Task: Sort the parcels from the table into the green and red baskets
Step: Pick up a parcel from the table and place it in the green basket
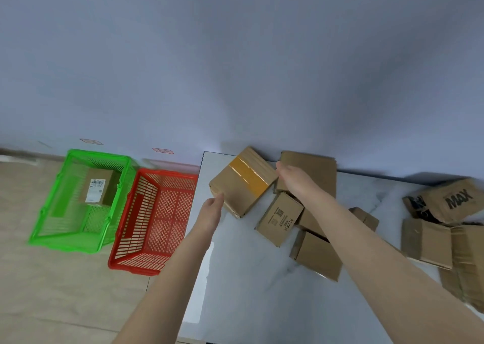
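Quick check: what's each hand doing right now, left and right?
Left hand: open, straight fingers against the near-left edge of the yellow-taped parcel.
Right hand: open, fingers flat against that parcel's right side.

parcels point(279, 219): matt cardboard, glossy yellow tape | baskets point(78, 241): glossy plastic lattice | table point(248, 278): smooth marbled white

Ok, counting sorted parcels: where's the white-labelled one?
Head view, far left: the labelled parcel lies inside the green basket on the floor, beside the red basket.
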